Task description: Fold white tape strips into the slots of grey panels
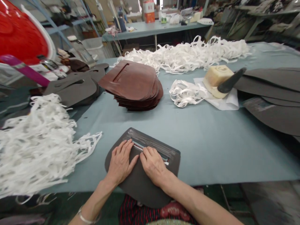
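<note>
Left grip [122,161] lies flat and unclosed on a dark grey panel [145,190], fingertips along its slot [162,155]; the right grip [153,164] presses beside it with bent fingers, and whether these pinch anything I cannot tell. Beneath stretches the blue-grey bench [206,150], the panel lying at its near edge and partly overhanging it. White strips form one heap [35,140] at the left and a long heap [187,56] across the far side. More dark grey pieces [272,84] lie layered at the right. Brown panels [133,81] (the top one has a slot too) sit stacked beyond the grips. Further right, a pale block [219,76] rests on white paper [228,103], a dark tapered object [231,82] at its right side. Just left of these lies a small bundle of white strips [186,93].
</note>
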Action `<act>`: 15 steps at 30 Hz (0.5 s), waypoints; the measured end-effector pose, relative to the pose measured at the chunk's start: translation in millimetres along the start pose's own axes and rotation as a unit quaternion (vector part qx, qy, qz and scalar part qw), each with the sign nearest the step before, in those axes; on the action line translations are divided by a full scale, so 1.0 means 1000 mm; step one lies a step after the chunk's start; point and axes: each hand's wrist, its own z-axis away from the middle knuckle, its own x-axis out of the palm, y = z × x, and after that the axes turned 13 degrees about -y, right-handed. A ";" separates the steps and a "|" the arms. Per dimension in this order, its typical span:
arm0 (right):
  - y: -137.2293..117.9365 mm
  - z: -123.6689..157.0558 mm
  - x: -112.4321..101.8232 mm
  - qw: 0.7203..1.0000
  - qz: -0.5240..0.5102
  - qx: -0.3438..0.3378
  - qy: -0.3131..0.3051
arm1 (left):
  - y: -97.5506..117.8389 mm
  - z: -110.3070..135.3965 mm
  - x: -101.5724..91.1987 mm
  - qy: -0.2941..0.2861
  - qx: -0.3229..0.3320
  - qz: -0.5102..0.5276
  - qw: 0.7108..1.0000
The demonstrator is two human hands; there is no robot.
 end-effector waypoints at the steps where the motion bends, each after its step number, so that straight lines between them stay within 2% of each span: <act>1: 0.001 0.005 -0.002 1.000 -0.001 0.002 -0.004 | 0.000 0.000 0.000 -0.001 0.001 0.000 1.000; 4: 0.012 0.032 -0.011 1.000 -0.022 0.002 -0.015 | 0.001 0.001 -0.002 -0.002 0.000 0.002 1.000; 9: 0.037 0.087 -0.021 0.994 -0.106 -0.008 0.017 | 0.002 0.001 -0.002 0.007 -0.005 0.015 1.000; 12: 0.043 0.099 -0.018 0.987 -0.158 0.012 0.036 | 0.015 0.005 0.000 0.040 -0.017 0.035 0.998; 15: 0.042 0.099 -0.012 0.981 -0.183 0.020 0.055 | 0.039 0.012 0.003 0.042 0.017 0.072 0.996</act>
